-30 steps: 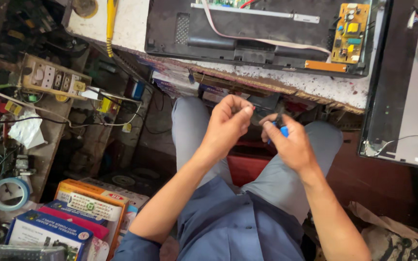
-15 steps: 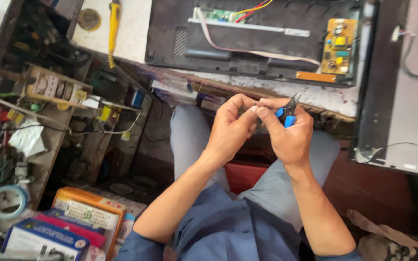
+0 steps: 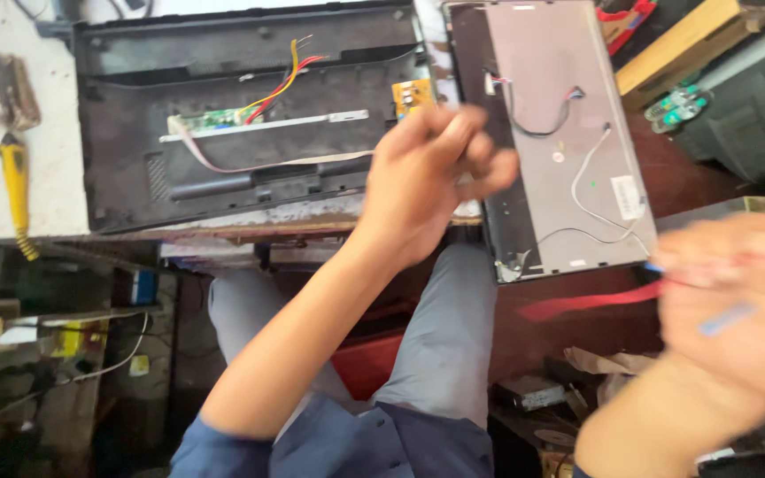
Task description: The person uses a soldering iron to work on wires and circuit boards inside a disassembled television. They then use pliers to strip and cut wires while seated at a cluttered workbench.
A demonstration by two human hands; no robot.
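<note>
My left hand (image 3: 431, 181) is raised in the middle of the view with its fingers curled together; nothing shows between them. It hovers over the table edge, between a black monitor back cover (image 3: 223, 177) and a grey metal screen panel (image 3: 560, 133). My right hand (image 3: 737, 301) is at the right edge, badly blurred, and closed around a blue-handled tool (image 3: 726, 320). The two hands are well apart. My grey-trousered knees (image 3: 444, 336) are below the table.
Inside the black cover lie a green circuit strip with red and yellow wires (image 3: 267, 93) and a small yellow board (image 3: 413, 93). A yellow-handled tool (image 3: 15, 177) lies at the left on the white table. A red strip (image 3: 586, 301) hangs below the panel. Clutter fills the shelves at lower left.
My hands were together in front of my lap on a small dark part. They have separated: the left rose toward the table, the right swung out to the right. The view shifted up and right.
</note>
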